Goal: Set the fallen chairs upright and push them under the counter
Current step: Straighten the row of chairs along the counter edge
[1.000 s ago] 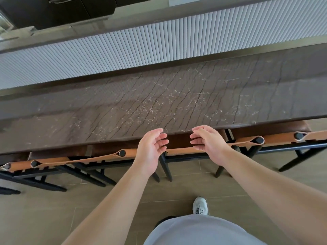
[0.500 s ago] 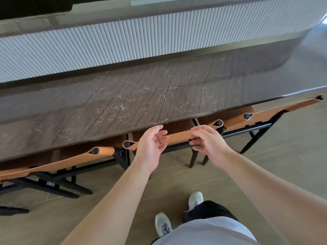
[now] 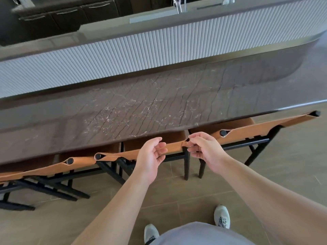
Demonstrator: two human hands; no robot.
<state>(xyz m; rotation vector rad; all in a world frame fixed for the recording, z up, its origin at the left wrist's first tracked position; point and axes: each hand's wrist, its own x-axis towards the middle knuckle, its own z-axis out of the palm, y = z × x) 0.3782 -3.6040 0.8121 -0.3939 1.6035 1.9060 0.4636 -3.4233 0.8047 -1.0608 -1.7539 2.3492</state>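
We stand in a home kitchen: marble counter (image 3: pixel 141 106), faucet (image 3: pixel 178 4), dark cabinets (image 3: pixel 67 16), leather-backed chairs (image 3: pixel 247 131) tucked under.

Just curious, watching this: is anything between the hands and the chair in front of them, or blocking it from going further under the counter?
Nothing visible does. The left hand and right hand are right at the middle chair, at its tan backrest. The backrest sits at the counter edge, seat already beneath. Neighbouring chairs stand beside it, not in front.
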